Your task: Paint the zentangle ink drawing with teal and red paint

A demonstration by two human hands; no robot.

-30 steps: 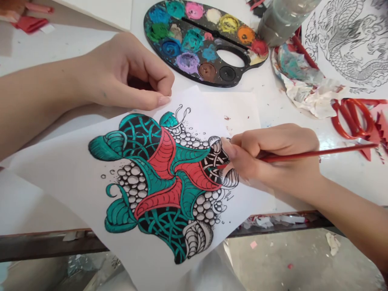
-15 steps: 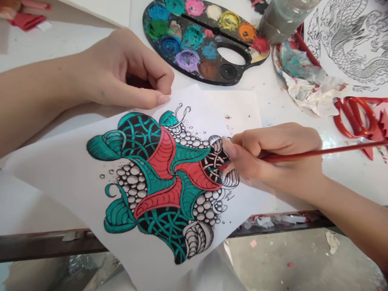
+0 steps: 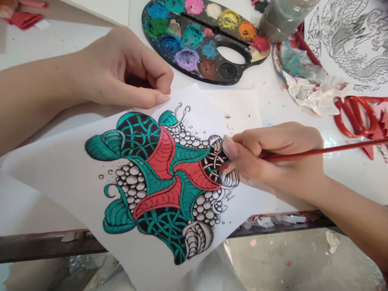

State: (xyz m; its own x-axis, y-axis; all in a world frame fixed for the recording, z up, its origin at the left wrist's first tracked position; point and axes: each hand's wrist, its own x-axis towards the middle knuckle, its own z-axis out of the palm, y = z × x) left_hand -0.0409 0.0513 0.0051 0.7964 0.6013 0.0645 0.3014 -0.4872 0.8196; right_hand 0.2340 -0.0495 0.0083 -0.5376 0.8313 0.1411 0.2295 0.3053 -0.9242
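Observation:
A white sheet [image 3: 60,173] with a black line drawing partly painted teal and red lies on the table and hangs over its front edge. My right hand [image 3: 279,155] pinches a thin red paintbrush [image 3: 327,150], whose tip touches the drawing's right side. My left hand [image 3: 127,72] rests curled at the sheet's upper edge, thumb pressed on the paper, nothing visible inside the fingers.
A black palette [image 3: 239,68] with several paint colours lies at the top. Right of it stand a grey bottle [image 3: 281,18], crumpled paint-stained tissue [image 3: 303,81], red scissors [image 3: 354,117] and a dragon line drawing [image 3: 351,40]. The table's front edge [image 3: 45,242] runs below, littered floor beyond.
The view and sheet have shifted very slightly; the brush handle has tilted a little upward at its far end. Both hands stay in place.

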